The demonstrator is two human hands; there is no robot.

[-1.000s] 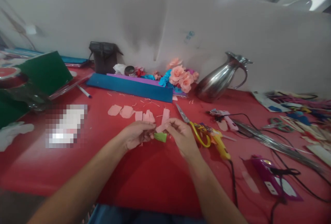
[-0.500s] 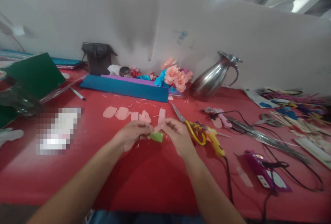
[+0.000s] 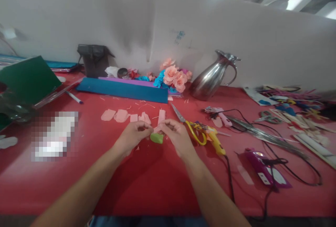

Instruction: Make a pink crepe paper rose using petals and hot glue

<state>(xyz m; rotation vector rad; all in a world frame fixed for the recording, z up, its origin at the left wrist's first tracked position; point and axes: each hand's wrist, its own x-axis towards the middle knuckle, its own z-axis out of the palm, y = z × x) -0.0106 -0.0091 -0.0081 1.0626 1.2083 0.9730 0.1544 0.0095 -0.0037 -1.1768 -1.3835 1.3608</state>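
My left hand and my right hand meet over the middle of the red table. Both are closed in a pinch on a small piece of pink paper stretched between their fingertips. Just below it, a light green paper piece shows between the hands; whether it is held or lying on the table I cannot tell. A pink paper strip lies right beyond my fingers. Pink paper petals lie in a row to the left of it. Yellow-handled scissors rest beside my right hand.
A yellow glue gun and a pink glue gun lie to the right, near wires and a purple power strip with black cords. Behind stand paper roses, a metal jug and a blue sheet.
The whole view has shifted slightly, so things appear a little further left. Both hands keep their pinch on the pink paper. The green piece now shows a more rounded outline.
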